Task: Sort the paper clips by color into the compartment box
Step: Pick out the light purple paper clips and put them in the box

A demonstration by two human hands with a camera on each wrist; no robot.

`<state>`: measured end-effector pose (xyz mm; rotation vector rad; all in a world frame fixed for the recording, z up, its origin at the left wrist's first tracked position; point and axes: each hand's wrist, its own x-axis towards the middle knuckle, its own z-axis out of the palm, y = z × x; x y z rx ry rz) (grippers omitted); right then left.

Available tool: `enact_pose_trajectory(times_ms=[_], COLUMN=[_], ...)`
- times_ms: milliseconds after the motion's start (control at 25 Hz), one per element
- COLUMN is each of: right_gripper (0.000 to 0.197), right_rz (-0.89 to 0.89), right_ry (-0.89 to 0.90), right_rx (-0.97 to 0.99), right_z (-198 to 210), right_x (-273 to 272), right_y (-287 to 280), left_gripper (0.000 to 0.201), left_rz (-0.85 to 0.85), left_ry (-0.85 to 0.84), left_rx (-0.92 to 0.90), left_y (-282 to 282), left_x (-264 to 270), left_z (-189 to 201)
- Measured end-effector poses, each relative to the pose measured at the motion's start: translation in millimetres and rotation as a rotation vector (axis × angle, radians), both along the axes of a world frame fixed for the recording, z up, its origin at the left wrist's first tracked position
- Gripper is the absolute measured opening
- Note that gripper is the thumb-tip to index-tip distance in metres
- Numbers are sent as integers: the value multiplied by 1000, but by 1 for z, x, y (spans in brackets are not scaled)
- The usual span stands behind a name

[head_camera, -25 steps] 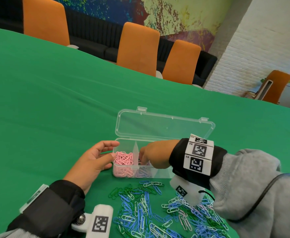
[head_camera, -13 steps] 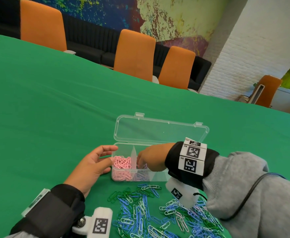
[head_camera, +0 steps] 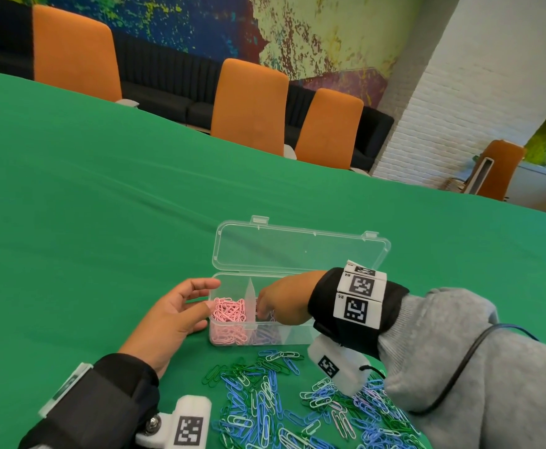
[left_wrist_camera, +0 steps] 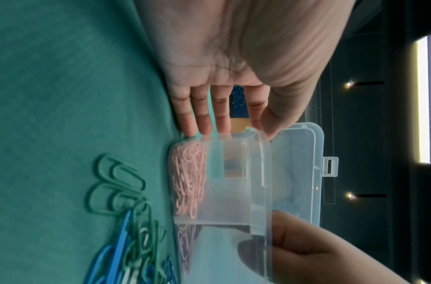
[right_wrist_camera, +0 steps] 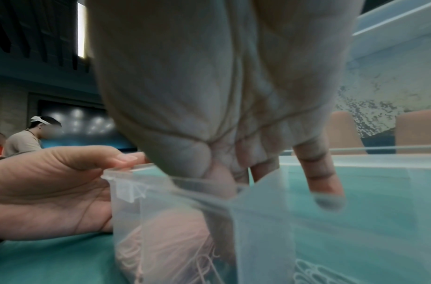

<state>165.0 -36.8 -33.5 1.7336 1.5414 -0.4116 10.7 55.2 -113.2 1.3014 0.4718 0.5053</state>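
Note:
A clear compartment box (head_camera: pixel 297 335) stands on the green cloth with its lid (head_camera: pixel 297 251) open and tipped back. Pink clips (head_camera: pixel 229 314) fill its left compartment and purple clips (head_camera: pixel 265 335) lie in the one beside it. My left hand (head_camera: pixel 181 306) rests against the box's left end, fingers (left_wrist_camera: pixel 204 123) straight and thumb (right_wrist_camera: pixel 117 159) on the rim. My right hand (head_camera: pixel 281 299) reaches down into the second compartment. Its fingertips are hidden behind the clear wall (right_wrist_camera: pixel 258 230). A loose pile of blue, green, white and purple clips (head_camera: pixel 265 400) lies in front of the box.
The green cloth (head_camera: pixel 103 222) spreads wide to the left and behind the box. Orange chairs (head_camera: pixel 249 105) line the far table edge. Loose clips (left_wrist_camera: pixel 117 192) reach close to the box's front wall. Other people (right_wrist_camera: pixel 27 138) are far off in the room.
Both hands keep their places at the box: the right stays dipped in the second compartment, the left stays at the left end. Only the head camera's view has shifted.

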Motion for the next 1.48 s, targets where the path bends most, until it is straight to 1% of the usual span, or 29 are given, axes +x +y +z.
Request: enact_pose_trajectory(times_ms=[160,240,360,520,600,720,840,1000,1160,1240,1280,1320,1360,1480], right_gripper=[43,45,46,45,46,43,37,34,32,19,22,31,36,37], right_rz=[43,37,-19,-53,-88,-154,-245,-345,-362,-366,-362,-349,-338,-329], right_ry=[-74,-93,-101,-107,-65,-12,42,53,16,26,18,12,22,36], right_rx=[-23,-16,-5,-52,-21,32,154,317,324,321,342,355,358,353], right_z=[3,6,9,9,8,7,4,3,3,1,0,-1,-3,-6], right_x=[-9,-14,-18,-22,-21,-19,-17,-22,-22,-19,-18,-15,-14,-10], right_y=[0,0,2,6,4,4,7,8,12,14,13,13,13,13], left_gripper=[32,31,38,47,48,42,42,40,37,36,32,26,23,29], left_rz=[-9,-15,-17,-16,-24,-25,-22,-15,-6,-6,-4,-1,1,5], left_ry=[-4,-6,-15,-25,-20,-20,-13,-1,9,10,13,16,20,45], left_rx=[4,-1,-6,-14,-12,-11,-1,16,36,50,57,64,72,108], left_y=[1,2,2,0,0,-1,-1,-3,-4,-4,-4,-3,-4,-3], left_x=[1,1,1,1,0,0,0,-1,-1,-1,0,1,1,2], left_z=[-1,-2,0,2,3,4,7,8,10,10,10,9,9,8])
